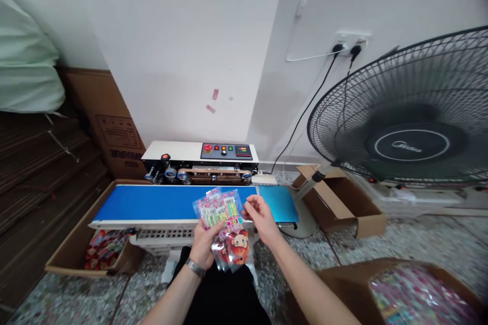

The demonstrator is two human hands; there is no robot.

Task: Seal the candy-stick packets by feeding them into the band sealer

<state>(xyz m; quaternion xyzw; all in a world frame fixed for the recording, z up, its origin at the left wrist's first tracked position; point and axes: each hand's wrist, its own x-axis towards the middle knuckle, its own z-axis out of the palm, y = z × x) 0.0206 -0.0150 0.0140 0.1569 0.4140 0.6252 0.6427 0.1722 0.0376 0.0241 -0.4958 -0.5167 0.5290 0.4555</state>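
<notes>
My left hand (204, 245) grips a fanned stack of colourful clear plastic packets (223, 226) printed with a cartoon figure. It holds them just in front of the blue conveyor belt (152, 202) of a sealing machine (202, 162). My right hand (259, 216) pinches the right edge of the top packet, fingers curled. A watch sits on my left wrist.
A cardboard box with more packets (102, 249) lies at the belt's left end. Another box of packets (415, 297) stands at the lower right. An open empty carton (343, 203) and a large floor fan (412, 117) are on the right. Stacked cardboard (46, 162) lines the left.
</notes>
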